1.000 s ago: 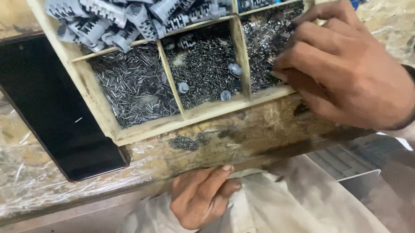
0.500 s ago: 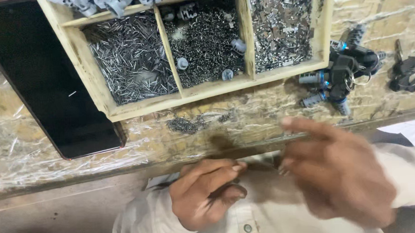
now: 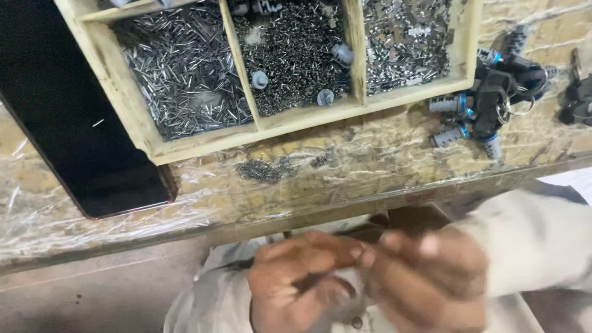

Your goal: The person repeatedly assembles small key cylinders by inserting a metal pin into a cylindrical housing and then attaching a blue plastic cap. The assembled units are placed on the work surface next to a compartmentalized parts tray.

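Note:
My left hand (image 3: 295,288) and my right hand (image 3: 427,284) meet below the bench edge, in front of my light shirt, fingertips touching. Both are blurred. The left fingers curl round a small dark part that I cannot make out; whether the right fingertips pinch anything is unclear. Above them, on the bench, stands a wooden compartment tray (image 3: 204,145). Its left cell holds thin metal pins (image 3: 183,71), the middle cell small dark metal bits (image 3: 293,41), the right cell shiny metal clips (image 3: 407,29).
A black flat panel (image 3: 57,111) lies left of the tray. Several lock cylinders with keys (image 3: 488,102) sit right of it, and a dark key bunch (image 3: 586,100) at the far right. Loose metal bits (image 3: 262,169) lie on the plastic-covered bench top (image 3: 376,159).
My right hand left the tray's right cell and came down to meet the left hand below the bench edge. The view shifted, bringing the lock cylinders into sight.

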Motion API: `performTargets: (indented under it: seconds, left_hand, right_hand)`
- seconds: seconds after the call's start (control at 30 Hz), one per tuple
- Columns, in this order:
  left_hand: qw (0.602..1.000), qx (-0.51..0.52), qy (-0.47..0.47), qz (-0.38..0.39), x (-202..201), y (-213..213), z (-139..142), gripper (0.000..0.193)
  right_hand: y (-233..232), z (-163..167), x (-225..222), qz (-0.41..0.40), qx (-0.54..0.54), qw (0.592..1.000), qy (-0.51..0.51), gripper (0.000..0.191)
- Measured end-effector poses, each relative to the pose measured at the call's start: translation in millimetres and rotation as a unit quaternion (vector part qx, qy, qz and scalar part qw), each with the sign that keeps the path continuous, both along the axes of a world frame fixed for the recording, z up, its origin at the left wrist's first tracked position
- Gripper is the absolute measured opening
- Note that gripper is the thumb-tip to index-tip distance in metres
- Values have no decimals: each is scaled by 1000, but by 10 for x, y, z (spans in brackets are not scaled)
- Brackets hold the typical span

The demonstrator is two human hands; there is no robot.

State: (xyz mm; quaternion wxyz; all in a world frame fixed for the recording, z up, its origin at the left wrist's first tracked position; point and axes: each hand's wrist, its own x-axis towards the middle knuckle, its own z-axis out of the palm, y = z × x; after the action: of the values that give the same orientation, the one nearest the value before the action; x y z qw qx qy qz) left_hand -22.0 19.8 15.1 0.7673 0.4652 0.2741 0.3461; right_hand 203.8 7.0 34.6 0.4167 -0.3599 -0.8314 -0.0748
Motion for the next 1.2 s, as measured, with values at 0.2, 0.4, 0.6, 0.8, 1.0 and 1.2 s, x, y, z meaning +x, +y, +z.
performTargets:
  seconds: [0.2,0.4,0.6,0.8,1.0,1.2]
  left_hand:
    - [978,-182,-100,-32,-36,-94,148,16]
    - [943,-321,-92,8,-83,-101,-18,9]
    - [988,-75,131,23,-81,-212,36,16]
    - [991,26,133,3,-40,10,77,13]
    - [967,-248,53,-16,-177,117,77,8]
    - [976,154,149,23,-225,92,0,11]
  right_hand:
    - [-449,-487,101,196,128,971,-50,24]
    - [19,-18,395,-28,-326,941,81,49]
    - [14,-343,638,38,-374,925,-54,41]
    - [251,-286,480,107,-327,921,-180,31]
    - [179,-164,370,57,-444,869,212,23]
    - [-224,-136,-75,165,-440,846,254,30]
